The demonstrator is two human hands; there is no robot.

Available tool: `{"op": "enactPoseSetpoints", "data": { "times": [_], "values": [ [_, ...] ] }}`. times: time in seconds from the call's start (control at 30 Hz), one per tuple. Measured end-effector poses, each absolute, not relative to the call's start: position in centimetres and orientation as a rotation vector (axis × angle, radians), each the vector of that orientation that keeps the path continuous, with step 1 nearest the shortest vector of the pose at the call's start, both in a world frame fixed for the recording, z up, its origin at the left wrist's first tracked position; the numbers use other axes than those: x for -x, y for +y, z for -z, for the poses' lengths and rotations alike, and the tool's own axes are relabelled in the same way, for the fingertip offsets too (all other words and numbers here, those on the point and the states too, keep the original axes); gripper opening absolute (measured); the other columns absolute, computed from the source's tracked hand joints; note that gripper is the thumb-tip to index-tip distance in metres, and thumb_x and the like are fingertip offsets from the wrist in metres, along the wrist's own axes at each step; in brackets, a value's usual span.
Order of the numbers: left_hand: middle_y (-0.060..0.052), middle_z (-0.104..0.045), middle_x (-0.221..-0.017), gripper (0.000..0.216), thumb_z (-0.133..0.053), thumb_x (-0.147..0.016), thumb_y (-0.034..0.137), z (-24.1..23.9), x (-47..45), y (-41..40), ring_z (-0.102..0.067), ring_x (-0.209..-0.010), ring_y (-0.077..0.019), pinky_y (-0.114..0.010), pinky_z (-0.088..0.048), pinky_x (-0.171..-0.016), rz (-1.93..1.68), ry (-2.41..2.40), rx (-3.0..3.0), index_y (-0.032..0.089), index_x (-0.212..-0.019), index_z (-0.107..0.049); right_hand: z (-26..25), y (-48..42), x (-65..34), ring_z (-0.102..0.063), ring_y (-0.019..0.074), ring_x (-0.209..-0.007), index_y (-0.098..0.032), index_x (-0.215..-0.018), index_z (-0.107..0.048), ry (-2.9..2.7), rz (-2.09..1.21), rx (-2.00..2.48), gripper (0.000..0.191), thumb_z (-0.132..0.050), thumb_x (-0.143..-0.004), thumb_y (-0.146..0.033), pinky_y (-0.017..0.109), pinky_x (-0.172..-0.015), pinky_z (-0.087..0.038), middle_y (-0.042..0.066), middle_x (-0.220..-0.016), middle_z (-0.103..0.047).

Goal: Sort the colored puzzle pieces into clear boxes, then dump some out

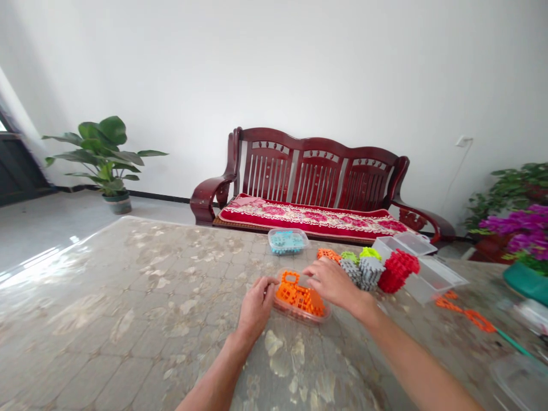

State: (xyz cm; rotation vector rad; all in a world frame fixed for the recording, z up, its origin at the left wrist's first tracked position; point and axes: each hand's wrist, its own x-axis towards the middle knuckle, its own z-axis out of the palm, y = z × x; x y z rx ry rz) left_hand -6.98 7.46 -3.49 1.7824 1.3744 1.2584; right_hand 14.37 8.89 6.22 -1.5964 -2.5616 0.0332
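Observation:
A clear plastic container [299,315] full of orange plastic building pieces [299,298] rests on the table in front of me. One square orange frame piece [290,277] leans up at its far left side. My left hand [258,302] is at the container's left rim, fingers curled and thumb bent against it. Over the far right part of the container reaches my right hand [331,278], its fingers bent loosely and slightly apart, with nothing visible in them. The hand partly covers the container's far right rim.
Behind stands a container of blue pieces [287,242]. To the right are grey [370,273], red [399,270] and lime green [370,253] interlocked pieces, clear boxes [440,274] and an orange piece chain [464,314]. A wooden bench [319,177] stands beyond the table [149,319].

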Motion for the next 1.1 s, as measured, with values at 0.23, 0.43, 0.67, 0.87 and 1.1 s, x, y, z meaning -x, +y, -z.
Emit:
{"op": "enactPoseSetpoints", "data": {
  "times": [0.23, 0.43, 0.67, 0.87, 1.1],
  "values": [
    [-0.005, -0.068, -0.091, 0.025, -0.041, -0.091, 0.028, 3.7, 7.0, 7.6, -0.065, -0.087, -0.0186, -0.029, -0.048, -0.079, -1.267, 1.358, -1.783, 0.021, -0.09, -0.064, -4.6, 9.6, -12.0, -0.052, 0.0223, -0.1, -0.023, -0.104, -0.071, -2.579, 0.115, 1.58, 0.024, -0.053, -0.089, -0.02, 0.032, -0.086, -0.037, 0.005, -0.097, -0.069],
    [-0.005, -0.069, -0.091, 0.025, -0.041, -0.091, 0.028, 3.7, 7.0, 7.6, -0.065, -0.086, -0.0188, -0.029, -0.047, -0.079, -1.27, 1.366, -1.795, 0.021, -0.089, -0.064, -3.9, 8.3, -11.7, -0.052, 0.02, -0.099, -0.023, -0.088, -0.073, -2.552, 0.016, 1.541, 0.023, -0.053, -0.084, -0.011, 0.031, -0.087, -0.036, 0.003, -0.093, -0.068],
    [-0.004, -0.067, -0.091, 0.026, -0.039, -0.092, 0.029, 3.6, 7.1, 7.6, -0.064, -0.085, -0.0186, -0.03, -0.046, -0.078, -1.231, 1.383, -1.818, 0.021, -0.091, -0.063, -3.9, 9.7, -13.9, -0.057, 0.019, -0.096, -0.024, -0.086, -0.074, -2.329, 0.031, 1.601, 0.024, -0.054, -0.082, -0.012, 0.03, -0.089, -0.039, 0.002, -0.093, -0.072],
    [-0.003, -0.065, -0.089, 0.021, -0.043, -0.09, 0.029, 3.3, 7.0, 7.2, -0.062, -0.08, -0.0173, -0.028, -0.045, -0.073, -1.152, 1.437, -1.823, 0.021, -0.091, -0.063, -6.3, 14.1, -19.5, -0.06, 0.0199, -0.101, -0.028, -0.099, -0.075, -1.994, 0.129, 2.062, 0.026, -0.052, -0.086, -0.024, 0.028, -0.087, -0.043, 0.0, -0.104, -0.074],
    [-0.002, -0.065, -0.087, 0.016, -0.047, -0.087, 0.027, 3.6, 7.0, 7.4, -0.062, -0.079, -0.0163, -0.027, -0.045, -0.072, -1.166, 1.474, -1.823, 0.021, -0.088, -0.062, -6.9, 17.5, -22.7, -0.063, 0.023, -0.106, -0.031, -0.106, -0.074, -1.951, 0.126, 2.312, 0.033, -0.05, -0.084, -0.025, 0.03, -0.085, -0.045, 0.001, -0.11, -0.074]
  ]
}}
